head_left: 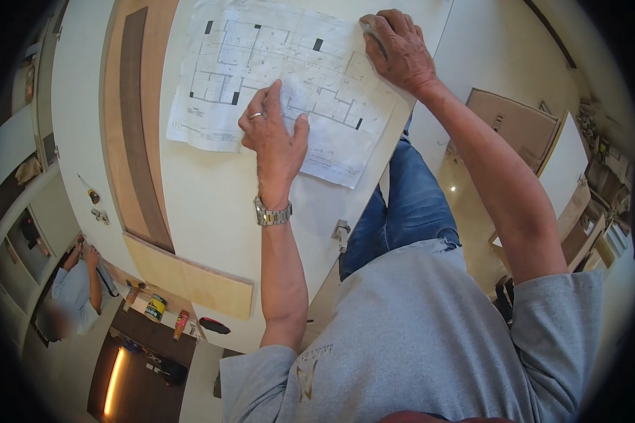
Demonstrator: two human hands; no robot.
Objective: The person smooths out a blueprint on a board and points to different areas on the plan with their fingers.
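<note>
A creased paper floor plan (pixel 212 106) lies spread on a large white panel (pixel 204 190). My left hand (pixel 271 134), with a ring and a metal watch, rests on the middle of the sheet. Its index finger points forward, the thumb stands apart, and the other fingers are partly bent; nothing shows in its grasp. At the sheet's upper right corner, my right hand (pixel 402 53) is closed over a small grey and dark object (pixel 375 39). The fingers cover most of that object, so its kind is hidden.
A metal hinge (pixel 341 233) sits at the panel's near edge. Wooden strips (pixel 144 127), a screwdriver (pixel 88 189) and a yellow can (pixel 155 308) lie to the left. Another person (pixel 77 285) is at lower left. Boards (pixel 515 130) lean at right.
</note>
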